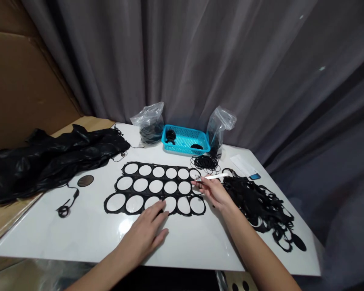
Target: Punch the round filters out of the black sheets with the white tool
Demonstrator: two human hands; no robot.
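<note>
A black sheet [132,195] with rows of round holes lies flat on the white table, the tabletop showing through the holes. My left hand [150,222] rests palm down at the sheet's near edge, fingers stretched out and apart, fingertips touching the bottom row. At the sheet's right end, my right hand [214,192] grips a slim white pen-like tool [216,176] with a thin metallic-looking tip. That tip points left, over the upper right holes; whether it touches the sheet I cannot tell. Close beyond this hand sits a heap of thin black rings [205,162].
A blue plastic basket [186,151] holding black pieces stands at the back between two clear bags [151,131]. Black scraps [257,202] pile up on the right; a black sheet bundle [54,159] lies left. A dark disc [85,180] and a scrap strip [63,210] lie nearer.
</note>
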